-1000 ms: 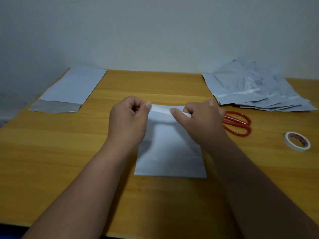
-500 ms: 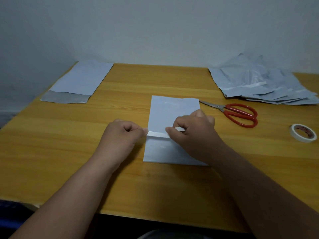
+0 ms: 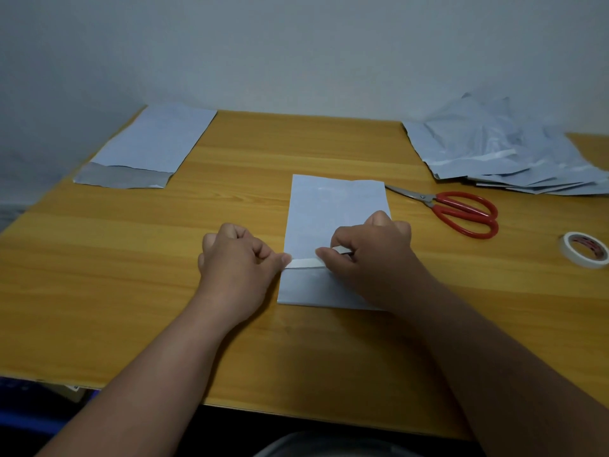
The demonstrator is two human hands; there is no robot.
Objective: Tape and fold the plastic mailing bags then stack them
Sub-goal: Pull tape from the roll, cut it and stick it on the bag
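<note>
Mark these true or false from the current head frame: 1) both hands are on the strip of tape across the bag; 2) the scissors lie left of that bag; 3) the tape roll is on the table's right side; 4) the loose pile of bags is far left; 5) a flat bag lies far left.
1) True. The left hand and the right hand each pinch an end of the tape strip across the bag.
2) False. The scissors lie to its right.
3) True. The tape roll sits near the right edge.
4) False. The loose pile is far right.
5) True. A flat bag lies far left.
</note>
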